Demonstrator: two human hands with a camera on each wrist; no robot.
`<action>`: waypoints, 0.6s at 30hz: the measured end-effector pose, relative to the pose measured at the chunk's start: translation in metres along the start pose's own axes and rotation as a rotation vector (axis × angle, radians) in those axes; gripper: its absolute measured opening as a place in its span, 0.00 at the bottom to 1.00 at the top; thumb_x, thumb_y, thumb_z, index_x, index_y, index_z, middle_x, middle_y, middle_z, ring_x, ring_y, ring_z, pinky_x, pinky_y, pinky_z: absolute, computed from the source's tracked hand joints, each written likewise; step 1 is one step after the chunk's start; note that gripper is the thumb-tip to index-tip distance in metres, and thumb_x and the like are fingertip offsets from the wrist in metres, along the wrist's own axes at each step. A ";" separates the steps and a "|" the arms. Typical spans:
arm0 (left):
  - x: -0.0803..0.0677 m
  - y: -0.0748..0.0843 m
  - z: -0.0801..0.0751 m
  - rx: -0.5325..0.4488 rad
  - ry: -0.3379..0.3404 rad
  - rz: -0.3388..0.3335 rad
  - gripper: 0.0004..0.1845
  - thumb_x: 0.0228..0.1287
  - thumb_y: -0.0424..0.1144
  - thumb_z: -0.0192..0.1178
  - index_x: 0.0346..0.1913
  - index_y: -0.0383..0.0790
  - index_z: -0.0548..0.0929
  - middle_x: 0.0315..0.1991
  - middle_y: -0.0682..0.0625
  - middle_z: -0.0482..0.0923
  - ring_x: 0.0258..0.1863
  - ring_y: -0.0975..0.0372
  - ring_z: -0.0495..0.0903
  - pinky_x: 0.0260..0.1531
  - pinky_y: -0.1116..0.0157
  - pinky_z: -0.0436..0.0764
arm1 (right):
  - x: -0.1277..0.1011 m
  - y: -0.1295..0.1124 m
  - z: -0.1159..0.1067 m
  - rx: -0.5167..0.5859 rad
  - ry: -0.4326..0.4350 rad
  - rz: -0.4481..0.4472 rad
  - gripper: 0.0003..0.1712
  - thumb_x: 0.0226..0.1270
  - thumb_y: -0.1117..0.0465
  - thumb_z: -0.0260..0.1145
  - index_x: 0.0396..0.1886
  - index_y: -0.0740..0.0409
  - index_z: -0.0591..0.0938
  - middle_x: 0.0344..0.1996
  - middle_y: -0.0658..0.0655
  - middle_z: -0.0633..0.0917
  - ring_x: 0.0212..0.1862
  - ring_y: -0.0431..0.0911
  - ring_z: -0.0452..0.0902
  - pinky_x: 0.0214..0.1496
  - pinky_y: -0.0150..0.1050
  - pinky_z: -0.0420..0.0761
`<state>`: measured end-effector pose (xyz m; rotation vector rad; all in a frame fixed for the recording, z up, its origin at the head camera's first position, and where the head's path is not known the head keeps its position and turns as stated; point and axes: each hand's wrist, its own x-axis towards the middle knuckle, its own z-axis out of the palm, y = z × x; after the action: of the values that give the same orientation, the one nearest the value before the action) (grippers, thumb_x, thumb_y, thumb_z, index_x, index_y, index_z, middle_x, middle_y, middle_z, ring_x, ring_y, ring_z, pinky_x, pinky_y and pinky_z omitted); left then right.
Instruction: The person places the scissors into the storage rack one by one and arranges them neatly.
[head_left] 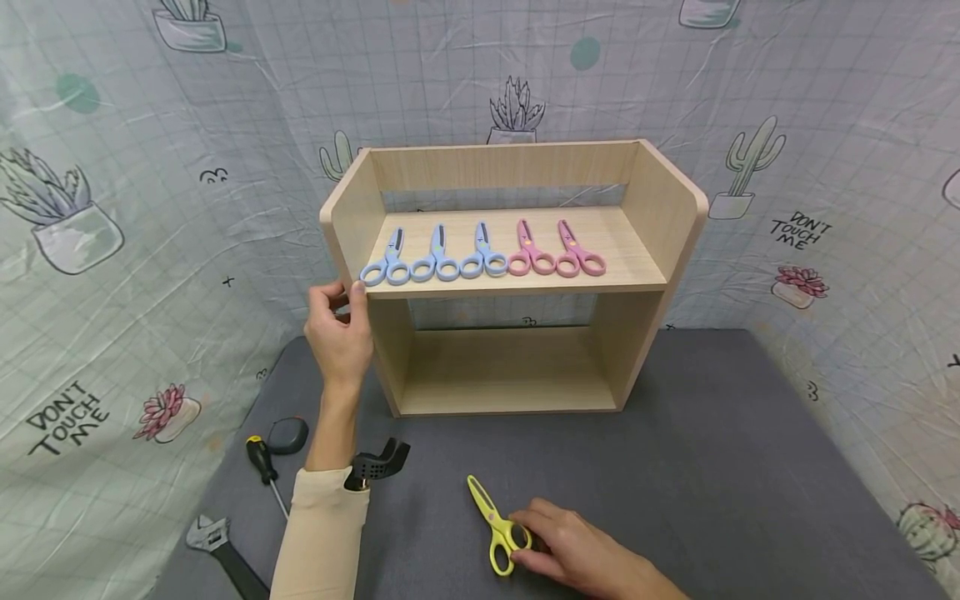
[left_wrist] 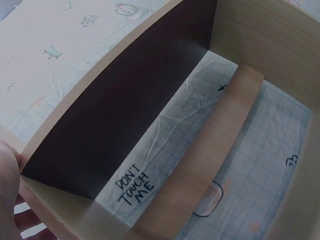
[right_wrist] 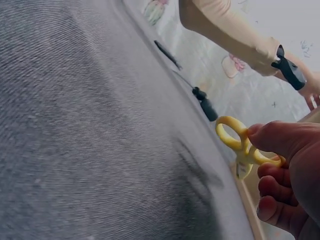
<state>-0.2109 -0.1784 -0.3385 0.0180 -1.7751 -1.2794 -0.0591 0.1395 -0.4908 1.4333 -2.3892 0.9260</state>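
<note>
Closed yellow scissors point(head_left: 494, 523) lie flat on the grey mat before the wooden shelf point(head_left: 510, 283), blades pointing away.

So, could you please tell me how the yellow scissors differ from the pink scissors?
The yellow scissors lie on the grey table, gripped at the handles by the right hand; the pink scissors, a pair of them, lie untouched on the shelf. Yellow is alone; pink sit in a row beside blue ones. All look the same shape, blades pointing away.
</note>
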 end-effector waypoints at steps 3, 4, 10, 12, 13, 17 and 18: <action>0.000 0.000 0.000 0.001 -0.002 -0.001 0.19 0.71 0.44 0.61 0.48 0.27 0.77 0.44 0.36 0.85 0.40 0.57 0.83 0.34 0.77 0.76 | 0.004 0.000 -0.003 -0.035 0.043 -0.022 0.17 0.69 0.52 0.68 0.53 0.54 0.81 0.33 0.42 0.76 0.31 0.28 0.68 0.39 0.13 0.67; 0.000 0.000 0.000 0.003 -0.003 -0.002 0.20 0.71 0.44 0.60 0.48 0.27 0.77 0.44 0.36 0.85 0.40 0.57 0.83 0.34 0.77 0.76 | 0.005 0.000 -0.004 -0.039 0.051 -0.021 0.17 0.69 0.52 0.69 0.52 0.54 0.82 0.33 0.43 0.77 0.31 0.28 0.68 0.39 0.13 0.67; 0.000 0.000 0.000 0.005 -0.009 0.000 0.20 0.71 0.45 0.60 0.48 0.27 0.77 0.45 0.36 0.85 0.40 0.60 0.82 0.34 0.76 0.77 | 0.014 -0.001 -0.018 -0.054 0.092 -0.004 0.19 0.66 0.53 0.71 0.52 0.56 0.82 0.33 0.43 0.75 0.31 0.28 0.66 0.36 0.13 0.66; 0.000 0.000 0.000 0.004 -0.008 0.001 0.20 0.71 0.45 0.60 0.48 0.27 0.77 0.45 0.36 0.85 0.40 0.60 0.83 0.34 0.76 0.77 | 0.017 -0.001 -0.024 -0.060 0.110 -0.009 0.19 0.66 0.53 0.71 0.52 0.56 0.82 0.33 0.44 0.76 0.31 0.29 0.67 0.35 0.13 0.66; 0.000 0.000 0.000 0.004 -0.007 0.001 0.20 0.71 0.45 0.60 0.48 0.27 0.77 0.45 0.36 0.85 0.40 0.60 0.83 0.34 0.76 0.77 | 0.019 -0.001 -0.027 -0.060 0.120 -0.014 0.19 0.66 0.54 0.71 0.53 0.57 0.82 0.33 0.45 0.77 0.31 0.29 0.68 0.35 0.14 0.67; 0.000 0.000 0.000 0.002 -0.007 0.001 0.20 0.71 0.45 0.60 0.49 0.26 0.77 0.45 0.36 0.85 0.41 0.59 0.83 0.34 0.76 0.76 | 0.027 0.000 -0.038 -0.058 0.165 -0.060 0.19 0.67 0.54 0.70 0.53 0.58 0.81 0.33 0.47 0.78 0.30 0.31 0.68 0.34 0.14 0.68; 0.000 0.000 0.000 0.001 -0.007 0.002 0.20 0.71 0.44 0.60 0.49 0.26 0.77 0.45 0.36 0.85 0.41 0.58 0.83 0.34 0.76 0.76 | 0.028 0.000 -0.041 -0.054 0.172 -0.063 0.19 0.67 0.55 0.70 0.54 0.58 0.81 0.33 0.47 0.77 0.30 0.31 0.68 0.34 0.14 0.68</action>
<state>-0.2109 -0.1785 -0.3388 0.0129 -1.7815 -1.2787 -0.0791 0.1439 -0.4457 1.3438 -2.2151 0.9219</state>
